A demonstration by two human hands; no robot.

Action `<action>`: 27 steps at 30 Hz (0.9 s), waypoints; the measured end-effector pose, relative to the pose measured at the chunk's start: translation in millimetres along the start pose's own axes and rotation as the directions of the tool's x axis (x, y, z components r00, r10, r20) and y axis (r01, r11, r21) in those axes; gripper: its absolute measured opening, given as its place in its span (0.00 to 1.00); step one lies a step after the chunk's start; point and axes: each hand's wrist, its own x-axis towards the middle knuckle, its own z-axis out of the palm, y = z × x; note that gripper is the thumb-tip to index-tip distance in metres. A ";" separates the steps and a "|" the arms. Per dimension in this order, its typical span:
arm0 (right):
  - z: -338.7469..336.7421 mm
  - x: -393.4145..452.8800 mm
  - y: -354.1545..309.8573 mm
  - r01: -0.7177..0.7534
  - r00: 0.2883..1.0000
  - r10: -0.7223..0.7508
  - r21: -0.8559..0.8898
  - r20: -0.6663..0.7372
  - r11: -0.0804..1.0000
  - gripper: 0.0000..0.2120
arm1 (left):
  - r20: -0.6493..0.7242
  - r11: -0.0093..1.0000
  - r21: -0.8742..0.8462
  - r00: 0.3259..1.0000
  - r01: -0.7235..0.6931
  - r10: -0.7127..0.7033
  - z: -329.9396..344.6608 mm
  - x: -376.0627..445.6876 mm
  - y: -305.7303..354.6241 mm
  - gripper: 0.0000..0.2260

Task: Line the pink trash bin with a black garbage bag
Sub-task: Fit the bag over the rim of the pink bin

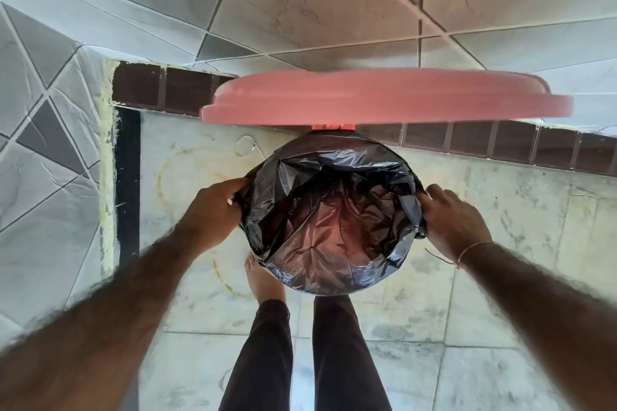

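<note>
A black garbage bag sits inside the round pink trash bin, its edge folded over the rim all around, so the bin's wall is hidden; pink shows faintly through the thin plastic at the bottom. The bin's pink lid stands raised and open behind the bin, on a hinge. My left hand grips the bag's folded edge at the bin's left rim. My right hand grips the bag's edge at the right rim.
The bin stands on a pale marble-tile floor near a wall with a dark brown tiled skirting. A tiled wall corner rises at left. My legs in dark trousers and a bare foot are just in front of the bin.
</note>
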 end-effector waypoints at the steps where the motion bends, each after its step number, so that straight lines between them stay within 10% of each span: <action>1: -0.6 -3.5 3.0 0.008 1.000 -0.008 -0.009 -0.014 1.000 0.15 | -0.010 1.000 0.000 1.000 0.000 0.000 0.5 -3.4 2.1 0.19; 15: 25.1 -12.0 -11.2 -0.212 0.885 0.139 0.118 0.445 0.970 0.17 | 0.033 0.979 0.089 0.982 0.182 -0.185 25.0 -9.4 0.1 0.09; 17: 31.6 -11.5 -16.4 -0.438 0.854 0.214 0.434 0.475 0.788 0.17 | 0.031 0.921 -0.220 0.946 0.320 -0.321 29.8 -6.8 -2.6 0.11; 21: 22.9 -20.8 -16.8 -0.599 0.729 0.328 0.792 0.600 -0.117 0.18 | 0.198 0.663 -0.568 0.863 0.488 -0.465 29.9 -5.5 -22.4 0.13; 27: 21.0 -22.9 -16.3 -0.588 0.612 0.419 0.740 0.671 -0.326 0.19 | 0.178 0.458 -0.725 0.782 0.514 -0.597 22.6 -21.4 -11.4 0.13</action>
